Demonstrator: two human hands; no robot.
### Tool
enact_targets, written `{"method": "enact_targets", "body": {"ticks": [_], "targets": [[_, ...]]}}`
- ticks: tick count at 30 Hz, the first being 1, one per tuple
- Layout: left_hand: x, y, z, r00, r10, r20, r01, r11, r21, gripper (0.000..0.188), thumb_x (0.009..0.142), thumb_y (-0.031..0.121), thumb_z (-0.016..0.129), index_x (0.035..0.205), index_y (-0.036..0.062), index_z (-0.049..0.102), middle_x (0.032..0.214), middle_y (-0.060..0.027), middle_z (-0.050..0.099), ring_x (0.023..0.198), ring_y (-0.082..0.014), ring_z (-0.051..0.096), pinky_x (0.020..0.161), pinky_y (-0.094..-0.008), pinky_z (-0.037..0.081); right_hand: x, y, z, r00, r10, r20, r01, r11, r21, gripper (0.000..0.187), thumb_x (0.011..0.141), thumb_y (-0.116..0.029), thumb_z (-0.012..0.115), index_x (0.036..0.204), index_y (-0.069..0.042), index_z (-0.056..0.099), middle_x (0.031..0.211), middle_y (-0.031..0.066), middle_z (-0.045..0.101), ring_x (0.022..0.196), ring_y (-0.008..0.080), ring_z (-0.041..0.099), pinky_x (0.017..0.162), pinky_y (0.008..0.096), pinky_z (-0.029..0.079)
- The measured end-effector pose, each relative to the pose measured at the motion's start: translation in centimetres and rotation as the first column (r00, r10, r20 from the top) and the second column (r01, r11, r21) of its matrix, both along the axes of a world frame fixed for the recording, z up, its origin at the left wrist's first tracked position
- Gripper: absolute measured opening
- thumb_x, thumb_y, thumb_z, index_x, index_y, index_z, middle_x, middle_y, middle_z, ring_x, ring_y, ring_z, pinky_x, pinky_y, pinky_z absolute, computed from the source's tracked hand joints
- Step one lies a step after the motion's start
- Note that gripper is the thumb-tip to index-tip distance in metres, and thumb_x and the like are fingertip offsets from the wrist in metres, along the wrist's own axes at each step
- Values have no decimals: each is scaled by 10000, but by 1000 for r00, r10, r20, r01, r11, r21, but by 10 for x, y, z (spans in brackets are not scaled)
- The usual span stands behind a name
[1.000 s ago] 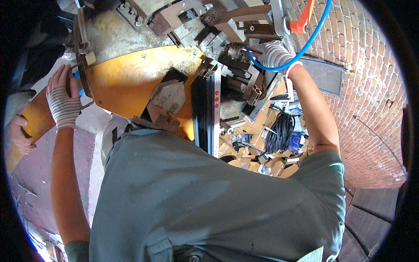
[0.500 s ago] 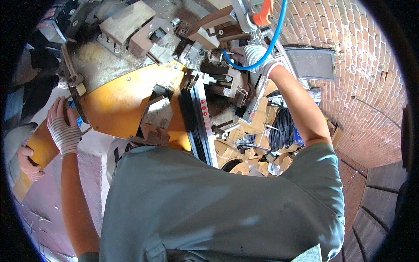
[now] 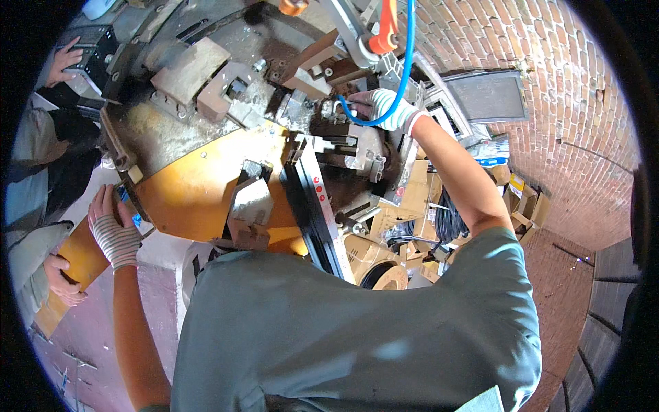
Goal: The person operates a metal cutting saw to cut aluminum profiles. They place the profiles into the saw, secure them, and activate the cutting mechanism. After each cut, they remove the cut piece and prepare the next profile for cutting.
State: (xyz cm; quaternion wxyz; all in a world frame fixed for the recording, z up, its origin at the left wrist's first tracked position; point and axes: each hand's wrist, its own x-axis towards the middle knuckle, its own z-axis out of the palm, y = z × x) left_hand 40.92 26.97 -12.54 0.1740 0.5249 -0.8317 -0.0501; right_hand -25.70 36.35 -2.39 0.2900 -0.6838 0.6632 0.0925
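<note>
My left hand [image 3: 114, 230], in a striped glove with bare fingertips, lies with fingers stretched out beside the left end of the curved yellow plate [image 3: 199, 182]. It grips nothing that I can see. At the far right of the machine my right hand [image 3: 392, 110], in a matching glove, is bent over the dark metal clamp parts [image 3: 347, 141]. Its fingers are drawn together and point left, beside the end of a blue hose [image 3: 410, 62] that loops across the hand. Whatever lies under those fingertips is hidden.
A black slotted rail [image 3: 307, 199] and metal blocks [image 3: 250, 209] stand on the yellow plate. An orange lever [image 3: 386, 31] hangs overhead. A co-worker's hands [image 3: 65, 278] are at the left. Cardboard boxes [image 3: 405, 199] and coiled black cable [image 3: 449, 220] lie beside the brick wall [image 3: 549, 103].
The view has shifted a little. A co-worker's hand now shows at the upper left. My two hands stay at nearly the same spots on the machine.
</note>
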Motion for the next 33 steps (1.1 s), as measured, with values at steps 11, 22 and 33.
{"method": "enact_targets", "body": {"ticks": [11, 22, 33], "targets": [[-24, -3, 48, 997, 41, -65, -33, 992, 119, 387, 842, 102, 661, 1227, 71, 686, 1219, -187, 700, 1158, -406, 633, 1042, -520, 468, 7, 2, 9, 959, 36, 282, -37, 999, 0, 381, 925, -68, 616, 1295, -61, 708, 986, 145, 767, 853, 234, 688, 829, 382, 549], [-13, 4, 36, 990, 67, -122, -61, 997, 53, 450, 834, 173, 676, 1274, 81, 654, 1301, -177, 640, 1253, -393, 574, 1131, -554, 419, -11, -2, -23, 981, 161, -104, -165, 986, -32, 387, 777, -205, 741, 1122, -30, 748, 1110, 208, 759, 1035, 376, 722, 933, 421, 567], [-10, 9, 22, 983, 78, -168, -83, 996, -22, 414, 845, 170, 709, 1245, 72, 665, 1306, -147, 645, 1240, -371, 584, 1132, -531, 423, 13, -30, -8, 884, 299, -359, -247, 951, 185, 336, 757, -313, 692, 968, -67, 778, 1063, 222, 755, 999, 437, 713, 904, 476, 588]]}}
